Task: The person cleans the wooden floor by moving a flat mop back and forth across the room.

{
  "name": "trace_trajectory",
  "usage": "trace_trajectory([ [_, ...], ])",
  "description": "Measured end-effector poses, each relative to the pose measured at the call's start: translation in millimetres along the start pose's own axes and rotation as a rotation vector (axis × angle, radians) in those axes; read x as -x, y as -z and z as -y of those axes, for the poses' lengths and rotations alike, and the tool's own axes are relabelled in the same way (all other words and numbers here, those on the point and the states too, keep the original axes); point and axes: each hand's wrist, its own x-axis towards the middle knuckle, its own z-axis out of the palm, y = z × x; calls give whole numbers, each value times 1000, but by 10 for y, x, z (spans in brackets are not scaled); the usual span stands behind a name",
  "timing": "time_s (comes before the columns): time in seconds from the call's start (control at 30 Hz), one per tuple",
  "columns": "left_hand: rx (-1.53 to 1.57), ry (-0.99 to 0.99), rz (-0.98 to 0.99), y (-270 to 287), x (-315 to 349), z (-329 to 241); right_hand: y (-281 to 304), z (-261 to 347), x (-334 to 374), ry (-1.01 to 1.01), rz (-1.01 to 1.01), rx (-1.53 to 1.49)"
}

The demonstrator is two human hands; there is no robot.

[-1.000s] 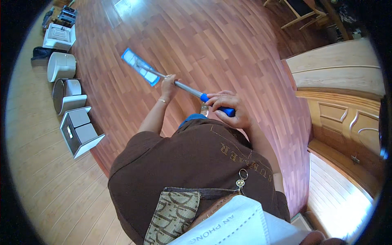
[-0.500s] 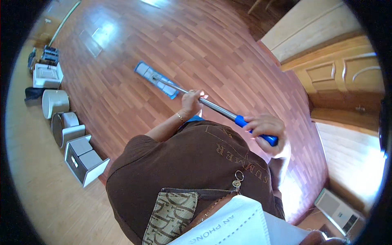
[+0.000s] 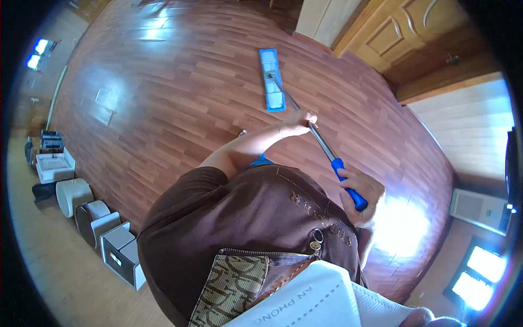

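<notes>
A flat mop [image 3: 273,82] with a blue-edged pad lies flat on the wood-plank floor [image 3: 201,92] ahead of me. Its silver pole [image 3: 324,143] slants back toward my right side and ends in a blue grip. My left hand [image 3: 297,123] wraps round the pole partway down, with the arm stretched forward. Around the blue grip near the top end, the fingers of my right hand [image 3: 362,192] are closed, close to my body.
Along the left wall stand a white-and-grey box unit [image 3: 123,255], round drum-like things [image 3: 75,197] and a white basin-like box [image 3: 55,165]. At upper right is a wooden door [image 3: 403,38]. A white panelled appliance [image 3: 479,210] stands at the right wall.
The mop head has swung right and farther from me, and now lies almost lengthwise. My left hand has moved right and slightly forward with the pole. The view has turned too.
</notes>
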Motion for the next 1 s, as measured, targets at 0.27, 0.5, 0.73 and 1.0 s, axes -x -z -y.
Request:
trace_trajectory([
  [0.27, -46, -215, 294, -583, -291, -557, 460, 247, 434, 84, -163, 155],
  [0.5, -20, -289, 529, -912, -273, -1345, 1151, 537, 954, 177, -67, 311],
  [0.73, -84, -97, 557, -615, -104, -1493, 1179, 242, 868, 457, -223, 100],
  [1.0, -218, 222, 196, 179, 544, -730, 64, -202, 81, 376, -442, -310],
])
